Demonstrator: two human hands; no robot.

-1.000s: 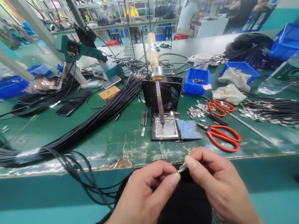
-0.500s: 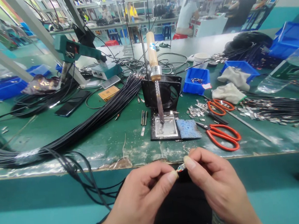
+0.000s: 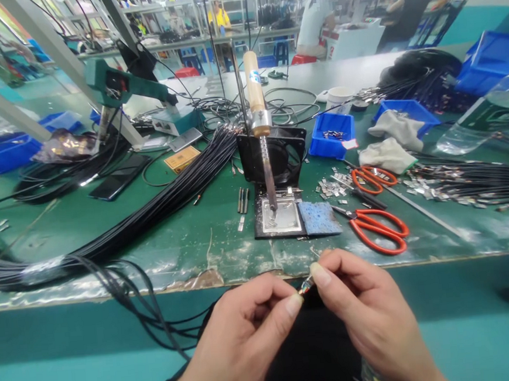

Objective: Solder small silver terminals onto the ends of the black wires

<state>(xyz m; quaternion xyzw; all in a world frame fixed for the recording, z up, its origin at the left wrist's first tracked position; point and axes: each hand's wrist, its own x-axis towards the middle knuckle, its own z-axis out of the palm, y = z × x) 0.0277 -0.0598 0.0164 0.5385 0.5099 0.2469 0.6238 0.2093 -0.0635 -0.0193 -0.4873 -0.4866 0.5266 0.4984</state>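
In front of the bench edge, my left hand [image 3: 251, 326] is closed, thumb and forefinger pinching the end of a cable whose thin coloured wires [image 3: 304, 289] show at the fingertips. My right hand [image 3: 364, 305] pinches a small metal connector [image 3: 308, 281] at the other end of those wires. The two pinches are a short gap apart. Black cables [image 3: 158, 315] hang over the edge beside my left hand. Beyond the hands a soldering iron [image 3: 268, 166] leans tip-down over a metal tray [image 3: 290, 226], with a blue sponge [image 3: 321, 218] at its right.
Orange-handled scissors [image 3: 380, 230] lie right of the sponge, with small metal parts [image 3: 331, 189] behind. A thick bundle of black cables [image 3: 150, 213] crosses the bench's left. A black fan [image 3: 274, 159], blue bins [image 3: 332, 137] and white gloves [image 3: 386, 155] stand farther back. People are in the background.
The view has shifted slightly, moving the bench things a little left. Both hands keep their pinches; the connector between them looks slightly turned.
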